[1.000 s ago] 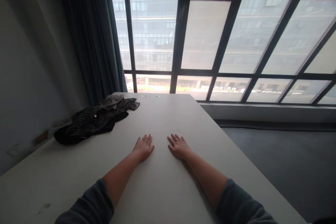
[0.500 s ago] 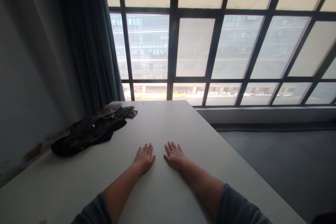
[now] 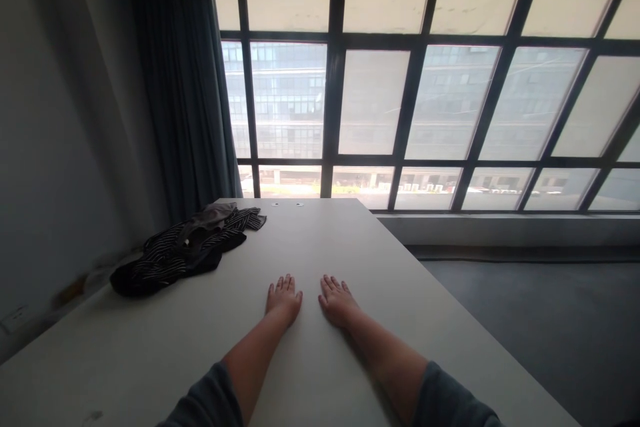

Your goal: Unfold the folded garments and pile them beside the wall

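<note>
Both of my hands lie palm down on the white table (image 3: 320, 240), side by side with a narrow gap between them. My left hand (image 3: 284, 300) has its fingers stretched out and the thumb set apart, pointing toward the gap. My right hand (image 3: 337, 300) rests the same way, fingers extended and slightly spread. Neither hand holds anything. Nearest to my left hand, farther back on the table's left side, is a crumpled heap of dark clothing (image 3: 185, 250), partly striped black and white with a grey-brown piece on top.
Two small fittings (image 3: 299, 204) sit at the table's far end. Beyond it stands a large dark-framed window (image 3: 373, 103), with a dark curtain (image 3: 185, 93) at its left. Grey floor (image 3: 540, 320) lies past the table's right edge. A wall socket (image 3: 16, 319) is at the left.
The view has tilted up a little and shifted left, so the scene sits slightly lower and farther right. My left hand's fingers are closer together; both hands stay flat on the table.
</note>
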Demonstrator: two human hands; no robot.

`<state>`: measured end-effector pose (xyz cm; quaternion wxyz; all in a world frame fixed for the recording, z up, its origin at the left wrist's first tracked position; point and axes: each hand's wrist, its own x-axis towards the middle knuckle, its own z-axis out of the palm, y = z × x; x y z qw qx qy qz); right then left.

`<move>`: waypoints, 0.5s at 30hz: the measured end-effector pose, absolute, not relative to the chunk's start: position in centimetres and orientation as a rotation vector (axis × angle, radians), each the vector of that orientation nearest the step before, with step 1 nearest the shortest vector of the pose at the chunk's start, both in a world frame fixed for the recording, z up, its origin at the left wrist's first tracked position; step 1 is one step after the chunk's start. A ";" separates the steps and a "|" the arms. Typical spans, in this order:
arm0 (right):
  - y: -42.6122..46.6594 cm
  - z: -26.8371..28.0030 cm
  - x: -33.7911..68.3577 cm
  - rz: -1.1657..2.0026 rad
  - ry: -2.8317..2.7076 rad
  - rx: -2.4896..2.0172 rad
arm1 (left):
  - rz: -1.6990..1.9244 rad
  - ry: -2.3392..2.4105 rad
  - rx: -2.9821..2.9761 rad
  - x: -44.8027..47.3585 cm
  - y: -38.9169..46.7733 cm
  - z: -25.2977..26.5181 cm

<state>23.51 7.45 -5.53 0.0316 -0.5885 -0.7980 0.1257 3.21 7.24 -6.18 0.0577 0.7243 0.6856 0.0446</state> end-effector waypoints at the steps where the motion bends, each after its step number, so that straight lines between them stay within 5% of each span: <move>1: 7.5 -5.4 23.7 0.392 -2.458 -1.808 | 0.138 2.089 2.190 3.0 7.3 -6.2; 15: 7.2 -4.2 26.9 0.500 -2.565 -1.601 | 0.068 1.708 2.413 -2.7 6.3 -5.1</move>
